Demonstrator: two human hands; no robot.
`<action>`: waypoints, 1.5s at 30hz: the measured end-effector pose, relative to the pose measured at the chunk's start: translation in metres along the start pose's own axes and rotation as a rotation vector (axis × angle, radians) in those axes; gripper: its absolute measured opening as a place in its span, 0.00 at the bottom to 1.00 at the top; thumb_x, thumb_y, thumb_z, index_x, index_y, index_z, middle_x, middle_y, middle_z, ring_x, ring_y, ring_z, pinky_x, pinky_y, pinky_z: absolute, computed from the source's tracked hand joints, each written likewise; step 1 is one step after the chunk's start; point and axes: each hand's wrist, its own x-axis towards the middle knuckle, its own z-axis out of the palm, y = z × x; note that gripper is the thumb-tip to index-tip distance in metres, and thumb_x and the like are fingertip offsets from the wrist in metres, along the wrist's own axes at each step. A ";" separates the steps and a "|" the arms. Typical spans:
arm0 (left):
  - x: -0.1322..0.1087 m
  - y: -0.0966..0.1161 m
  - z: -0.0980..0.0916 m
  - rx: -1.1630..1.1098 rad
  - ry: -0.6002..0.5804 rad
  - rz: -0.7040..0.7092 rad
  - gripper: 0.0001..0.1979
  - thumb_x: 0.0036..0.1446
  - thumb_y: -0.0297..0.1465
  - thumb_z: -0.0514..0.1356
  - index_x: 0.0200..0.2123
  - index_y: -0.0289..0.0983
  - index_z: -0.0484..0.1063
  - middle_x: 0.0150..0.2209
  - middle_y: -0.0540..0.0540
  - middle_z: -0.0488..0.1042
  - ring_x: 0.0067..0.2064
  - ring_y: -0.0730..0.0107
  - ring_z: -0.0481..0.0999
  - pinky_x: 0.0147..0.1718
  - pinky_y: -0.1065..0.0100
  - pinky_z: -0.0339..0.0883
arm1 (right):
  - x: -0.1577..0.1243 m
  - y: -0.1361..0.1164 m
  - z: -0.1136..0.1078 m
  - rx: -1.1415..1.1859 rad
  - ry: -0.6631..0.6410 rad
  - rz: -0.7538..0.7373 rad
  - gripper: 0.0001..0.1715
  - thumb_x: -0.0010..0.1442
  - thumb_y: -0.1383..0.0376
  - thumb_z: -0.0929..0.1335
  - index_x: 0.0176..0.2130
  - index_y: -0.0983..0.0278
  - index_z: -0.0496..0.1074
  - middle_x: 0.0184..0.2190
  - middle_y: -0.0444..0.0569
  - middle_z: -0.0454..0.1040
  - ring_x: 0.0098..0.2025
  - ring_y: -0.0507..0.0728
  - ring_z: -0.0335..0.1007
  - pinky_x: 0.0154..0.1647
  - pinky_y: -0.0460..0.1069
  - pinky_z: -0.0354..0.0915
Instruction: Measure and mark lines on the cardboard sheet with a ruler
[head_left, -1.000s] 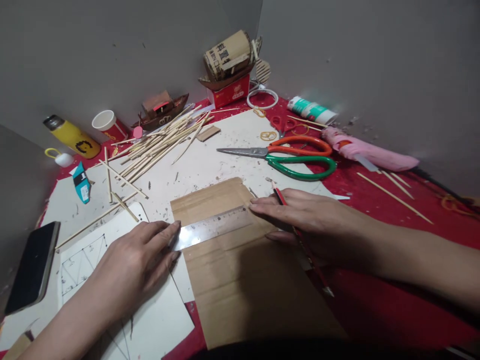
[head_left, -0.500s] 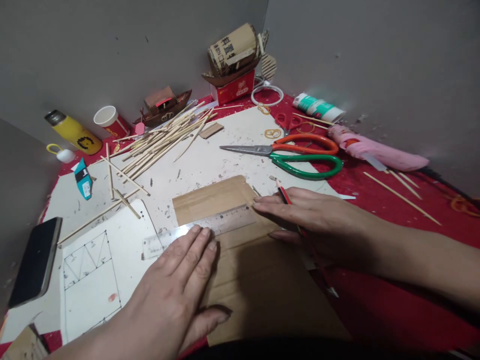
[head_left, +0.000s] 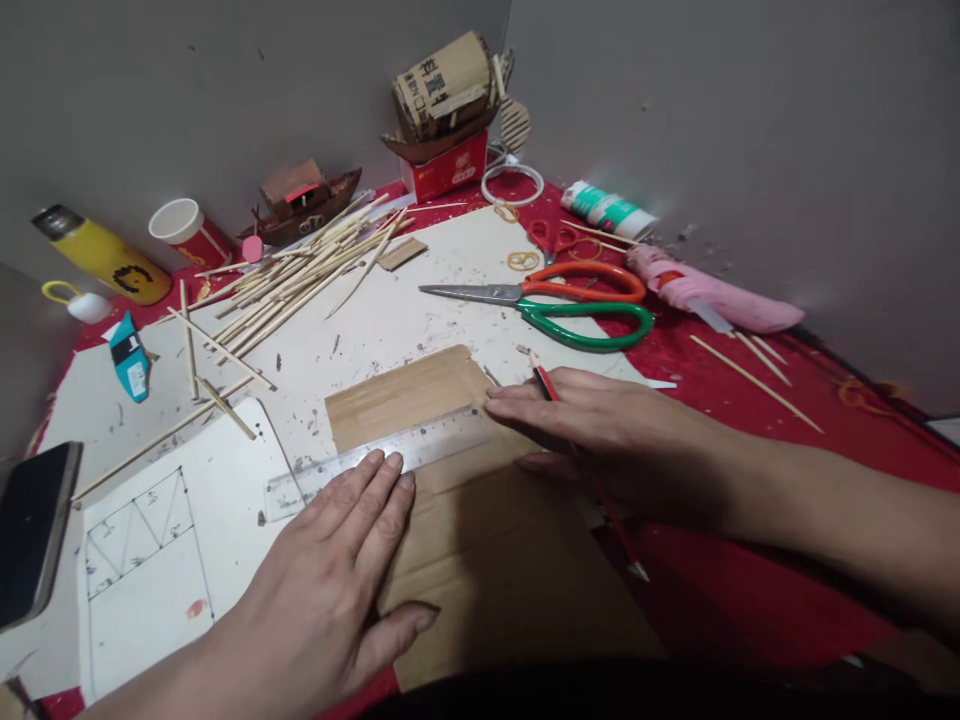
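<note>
Gray walls (head_left: 187,90) meet behind the far corner of a red tabletop (head_left: 757,610), largely covered by a pale board (head_left: 360,345). Toward the near edge, a clear ruler (head_left: 442,436) lies across brown cardboard (head_left: 401,390), its left end reaching over a drawing sheet (head_left: 146,630). My left hand (head_left: 345,555) rests flat over ruler and cardboard, fingers extended, grasping nothing. My right hand (head_left: 592,430) keeps a red-and-black pencil (head_left: 545,382) tucked among its fingers; the fingertips are at the ruler's right end, though I can't tell whether they touch it. Left of the cardboard, the sheet bears zigzag lines, and a dark phone (head_left: 34,540) lies outside it. Beyond the cardboard are big scissors (head_left: 517,294), blades pointing left, and a heap of wooden sticks (head_left: 300,270). Along the far-left edge are a yellow bottle (head_left: 105,255), a paper cup (head_left: 196,240) and a small model boat (head_left: 304,208); near the far corner, a larger cardboard boat (head_left: 442,90) sits on a red box (head_left: 448,170). Something pink-wrapped (head_left: 727,290) lies toward the right edge.
</note>
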 end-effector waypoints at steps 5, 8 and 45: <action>0.002 0.000 -0.003 -0.018 0.000 -0.015 0.40 0.61 0.46 0.59 0.66 0.23 0.58 0.67 0.29 0.62 0.68 0.44 0.62 0.59 0.51 0.68 | 0.003 0.004 -0.002 0.046 0.027 -0.004 0.22 0.68 0.62 0.66 0.59 0.65 0.70 0.48 0.58 0.78 0.45 0.60 0.74 0.44 0.53 0.71; 0.004 -0.001 -0.005 -0.021 -0.039 -0.040 0.41 0.62 0.47 0.58 0.69 0.26 0.54 0.67 0.30 0.61 0.67 0.46 0.62 0.59 0.51 0.67 | 0.007 0.005 -0.008 0.072 0.037 0.023 0.23 0.69 0.60 0.65 0.59 0.66 0.71 0.43 0.58 0.79 0.43 0.60 0.75 0.44 0.53 0.72; 0.025 0.050 0.005 0.009 -0.100 -0.343 0.47 0.61 0.56 0.52 0.65 0.17 0.58 0.64 0.17 0.61 0.66 0.29 0.61 0.60 0.42 0.59 | 0.024 -0.028 -0.028 0.585 0.300 0.410 0.13 0.60 0.58 0.70 0.41 0.63 0.78 0.31 0.49 0.80 0.31 0.56 0.77 0.34 0.52 0.74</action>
